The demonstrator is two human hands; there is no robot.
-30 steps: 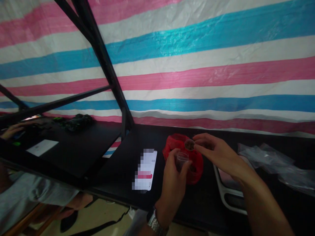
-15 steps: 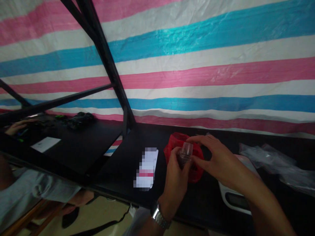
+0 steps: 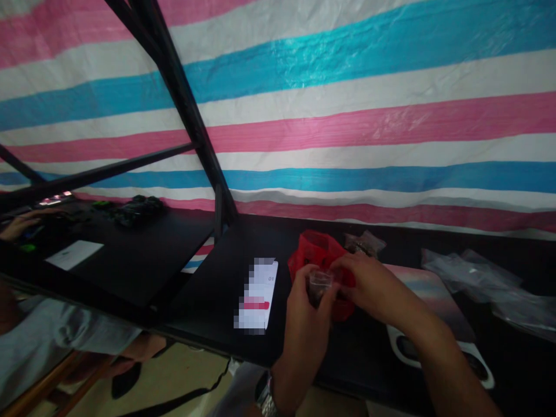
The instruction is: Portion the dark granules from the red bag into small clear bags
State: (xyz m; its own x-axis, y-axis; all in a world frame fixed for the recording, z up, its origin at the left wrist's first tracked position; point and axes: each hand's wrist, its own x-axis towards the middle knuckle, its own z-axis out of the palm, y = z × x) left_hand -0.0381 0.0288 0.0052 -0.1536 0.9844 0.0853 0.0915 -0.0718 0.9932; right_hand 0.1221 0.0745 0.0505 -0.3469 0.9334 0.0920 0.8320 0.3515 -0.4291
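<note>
Between my hands is a small clear plastic bag (image 3: 320, 281) with something dark in its lower part; its contents are too blurred to name. My left hand (image 3: 307, 307) grips the bag from the left, fingers curled round it. The fingers of my right hand (image 3: 369, 284) are pinched at the bag's right edge. Right behind and beneath both hands lies a red plastic bag (image 3: 319, 246), its mouth open and its inside partly hidden by my fingers. A white kitchen scale (image 3: 428, 289) sits under my right forearm, which covers part of it.
A filled clear bag (image 3: 365, 243) lies behind my right hand. Several flat clear bags (image 3: 478, 281) are at the right. Left of my hands rests a lit phone (image 3: 260, 295). A black metal frame (image 3: 191, 116) rises at the left; beyond it, another person's hand (image 3: 21, 223) shows.
The clear bag's upper part, upright before, is now lower and shorter between my fingers. My right hand has moved slightly down, uncovering the filled bag behind and more of the scale.
</note>
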